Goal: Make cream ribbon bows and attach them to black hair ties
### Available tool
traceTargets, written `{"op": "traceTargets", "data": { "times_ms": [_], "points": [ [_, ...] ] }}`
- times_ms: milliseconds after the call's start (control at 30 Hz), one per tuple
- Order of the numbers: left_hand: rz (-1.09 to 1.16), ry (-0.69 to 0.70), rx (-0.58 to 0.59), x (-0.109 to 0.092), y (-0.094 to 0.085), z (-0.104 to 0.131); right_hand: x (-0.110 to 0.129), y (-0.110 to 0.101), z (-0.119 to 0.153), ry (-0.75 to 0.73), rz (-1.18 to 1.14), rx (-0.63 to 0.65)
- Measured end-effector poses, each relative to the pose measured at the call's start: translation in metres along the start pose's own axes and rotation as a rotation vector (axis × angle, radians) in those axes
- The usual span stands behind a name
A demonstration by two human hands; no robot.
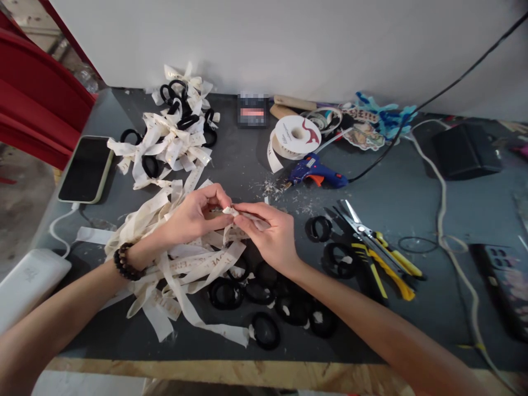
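White ribbon piece (pixel 231 211) is being pinched between thumb and fingers of both left hand (pixel 198 214) and right hand (pixel 268 231), just beyond the black hair ties (pixel 264 289). Blue glue gun (pixel 317 171) is being left lying beyond the hair ties too, ribbon spool (pixel 297 135) farther back. Scissors (pixel 365 231) are being kept to the right of the hair ties, loose ribbons (pixel 181 269) to their left.
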State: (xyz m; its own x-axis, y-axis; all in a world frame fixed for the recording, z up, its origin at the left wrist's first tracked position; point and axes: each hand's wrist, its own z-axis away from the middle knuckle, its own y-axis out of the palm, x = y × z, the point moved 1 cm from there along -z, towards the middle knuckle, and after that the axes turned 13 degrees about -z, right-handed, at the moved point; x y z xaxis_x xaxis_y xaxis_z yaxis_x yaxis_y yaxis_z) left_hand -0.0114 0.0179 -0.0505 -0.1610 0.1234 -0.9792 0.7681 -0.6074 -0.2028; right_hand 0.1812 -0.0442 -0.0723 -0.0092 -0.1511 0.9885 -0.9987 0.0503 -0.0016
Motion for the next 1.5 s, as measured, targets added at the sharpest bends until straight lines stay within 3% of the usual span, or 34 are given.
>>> {"op": "traceTargets", "data": {
  "times_ms": [167, 400, 733, 967, 1267, 1500],
  "points": [
    [0.014, 0.053, -0.015, -0.0001, 0.0000, 0.0003, -0.0028, 0.0003, -0.0012, -0.095, 0.007, 0.003],
    [-0.070, 0.002, -0.050, 0.0044, 0.0014, 0.0004, 0.0000, 0.0018, -0.0005, -0.207, 0.145, -0.037],
    [-0.228, 0.095, -0.051, 0.0023, -0.0003, 0.0023, 0.0027, 0.0036, 0.0010, -0.261, 0.247, -0.027],
    [-0.432, 0.078, -0.157, 0.0014, 0.0005, 0.0045, 0.0053, 0.0052, 0.0009, -0.242, 0.308, -0.013],
    [-0.316, 0.030, -0.199, 0.0034, 0.0023, 0.0028, 0.0002, 0.0017, 0.0006, -0.109, 0.267, 0.016],
    [-0.592, 0.091, -0.311, -0.0018, 0.0088, 0.0092, 0.0017, 0.0049, 0.0052, -0.274, 0.392, -0.013]
  ]
}}
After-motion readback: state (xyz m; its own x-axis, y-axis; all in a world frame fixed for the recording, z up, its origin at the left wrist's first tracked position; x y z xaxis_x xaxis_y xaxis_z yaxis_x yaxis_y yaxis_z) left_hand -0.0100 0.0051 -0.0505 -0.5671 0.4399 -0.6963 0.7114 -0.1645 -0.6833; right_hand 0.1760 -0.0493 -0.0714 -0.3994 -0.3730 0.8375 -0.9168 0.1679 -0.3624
